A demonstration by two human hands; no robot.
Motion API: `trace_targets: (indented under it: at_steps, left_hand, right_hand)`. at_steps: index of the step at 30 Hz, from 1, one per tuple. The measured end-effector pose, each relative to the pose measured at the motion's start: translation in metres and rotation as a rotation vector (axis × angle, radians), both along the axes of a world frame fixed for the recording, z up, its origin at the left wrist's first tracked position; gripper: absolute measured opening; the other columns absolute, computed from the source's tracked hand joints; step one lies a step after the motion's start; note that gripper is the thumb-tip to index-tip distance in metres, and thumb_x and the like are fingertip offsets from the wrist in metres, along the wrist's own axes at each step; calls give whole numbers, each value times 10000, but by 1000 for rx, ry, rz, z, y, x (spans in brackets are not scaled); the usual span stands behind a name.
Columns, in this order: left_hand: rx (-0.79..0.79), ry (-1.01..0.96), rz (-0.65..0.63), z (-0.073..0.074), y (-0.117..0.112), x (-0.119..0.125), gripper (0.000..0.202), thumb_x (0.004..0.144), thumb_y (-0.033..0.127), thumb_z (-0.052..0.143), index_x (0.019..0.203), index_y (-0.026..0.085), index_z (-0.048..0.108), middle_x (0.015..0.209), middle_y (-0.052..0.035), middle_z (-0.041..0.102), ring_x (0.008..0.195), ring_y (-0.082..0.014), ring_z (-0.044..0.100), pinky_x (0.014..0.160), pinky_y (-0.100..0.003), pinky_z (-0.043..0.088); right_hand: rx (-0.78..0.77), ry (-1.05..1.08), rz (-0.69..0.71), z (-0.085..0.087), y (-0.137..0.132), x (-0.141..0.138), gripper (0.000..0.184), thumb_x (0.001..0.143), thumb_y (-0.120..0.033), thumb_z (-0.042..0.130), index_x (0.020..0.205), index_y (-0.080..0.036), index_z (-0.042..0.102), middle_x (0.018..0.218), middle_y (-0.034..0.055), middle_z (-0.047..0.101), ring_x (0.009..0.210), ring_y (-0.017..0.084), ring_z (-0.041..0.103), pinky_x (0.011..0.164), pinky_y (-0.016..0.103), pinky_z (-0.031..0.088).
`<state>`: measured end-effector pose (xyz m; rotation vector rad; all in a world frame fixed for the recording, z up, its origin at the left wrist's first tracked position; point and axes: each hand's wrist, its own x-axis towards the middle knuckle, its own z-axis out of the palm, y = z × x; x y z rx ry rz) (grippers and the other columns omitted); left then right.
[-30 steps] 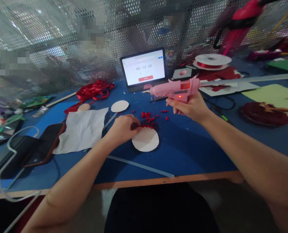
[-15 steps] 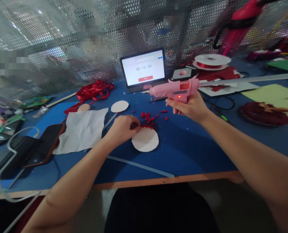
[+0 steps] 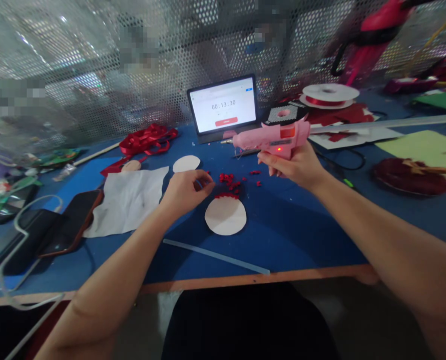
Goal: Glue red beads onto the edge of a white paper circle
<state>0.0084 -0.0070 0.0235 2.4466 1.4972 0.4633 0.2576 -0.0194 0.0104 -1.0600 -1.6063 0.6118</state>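
My left hand (image 3: 187, 194) hovers over the blue table (image 3: 294, 235), its fingertips pinched together with nothing visible between them. Just below it lies a round paper disc (image 3: 225, 216), edged along the top with a row of small red ribbon pieces (image 3: 226, 195). Loose red ribbon bits (image 3: 227, 179) lie scattered beside my fingertips. My right hand (image 3: 292, 167) grips a pink hot glue gun (image 3: 273, 141) by its handle, raised above the table with its nozzle pointing left. A second paper disc (image 3: 186, 163) lies beyond my left hand.
A laptop (image 3: 223, 106) shows a timer at the back. Nearby are a red ribbon spool (image 3: 329, 93), a loose red ribbon bundle (image 3: 147, 141), a white sheet (image 3: 125, 200), a phone (image 3: 70, 222), a glue stick (image 3: 215, 256) and a dark red ribbon disc (image 3: 410, 176).
My left hand has lifted off the disc's top edge and moved up and left, uncovering the row of red pieces. My right hand and the glue gun have barely moved.
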Motion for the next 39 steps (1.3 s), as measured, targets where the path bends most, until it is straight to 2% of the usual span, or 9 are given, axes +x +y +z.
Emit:
trace_targets:
  at_steps: [5, 8, 13, 18, 25, 28, 32, 35, 39]
  left_hand:
    - [112, -75, 47, -9, 11, -5, 217, 805, 333, 532, 888, 198, 680, 811, -28, 682, 659, -134, 567, 634, -242, 429]
    - [150, -59, -29, -19, 20, -4, 203, 805, 329, 552, 855, 194, 695, 858, -49, 666, 724, -154, 575, 678, -262, 445]
    - [281, 43, -178, -28, 32, 2, 162, 826, 287, 575, 883, 202, 700, 919, -50, 670, 894, -188, 559, 861, -319, 412]
    - [260, 164, -246, -31, 34, 11, 167, 854, 271, 550, 908, 193, 687, 941, -62, 657, 897, -194, 546, 863, -315, 403]
    - [224, 174, -213, -32, 34, 14, 139, 834, 208, 549, 854, 174, 682, 916, -78, 654, 904, -213, 560, 851, -344, 420]
    - [222, 67, -205, -30, 33, 11, 127, 807, 199, 564, 829, 168, 685, 890, -74, 661, 864, -199, 580, 814, -332, 444]
    - [147, -242, -97, -25, 28, 2, 152, 773, 268, 602, 843, 166, 690, 828, -49, 679, 698, -158, 601, 664, -274, 473]
    - [39, -477, -20, -18, 21, -4, 158, 737, 299, 655, 811, 162, 681, 778, -38, 684, 683, -151, 616, 673, -268, 484]
    - [-114, -797, -3, -10, 14, -5, 175, 660, 284, 740, 760, 158, 672, 769, -28, 682, 722, -142, 626, 707, -262, 496]
  right_hand:
    - [17, -8, -3, -1, 1, 1, 212, 735, -362, 657, 607, -209, 587, 527, -10, 582, 423, 107, 522, 398, 254, 476]
    - [31, -23, -1, -2, 1, 1, 220, 739, -381, 653, 605, -218, 591, 478, -20, 552, 416, 111, 519, 389, 251, 471]
    - [27, -8, 8, -4, 2, 1, 218, 740, -376, 654, 604, -218, 589, 459, -25, 537, 412, 115, 519, 403, 259, 472]
    - [11, -4, 12, -1, 1, 0, 210, 740, -363, 651, 601, -219, 589, 456, -28, 528, 414, 114, 515, 414, 262, 475]
    - [11, 7, 17, -3, 1, 0, 207, 731, -366, 659, 606, -215, 590, 460, -29, 541, 400, 105, 513, 376, 239, 452]
    - [19, -5, 17, -3, 2, 1, 215, 740, -370, 652, 610, -209, 591, 447, -33, 535, 389, 99, 502, 372, 233, 448]
    - [33, -5, 30, -4, 3, 1, 213, 745, -353, 653, 611, -198, 595, 450, -33, 534, 390, 94, 501, 387, 233, 453]
    - [38, -6, 45, -3, 2, 1, 199, 746, -325, 656, 607, -197, 594, 456, -33, 531, 393, 92, 501, 403, 237, 457]
    - [28, -6, 68, -4, 1, 1, 179, 741, -296, 660, 610, -200, 584, 462, -34, 529, 400, 93, 503, 409, 239, 452]
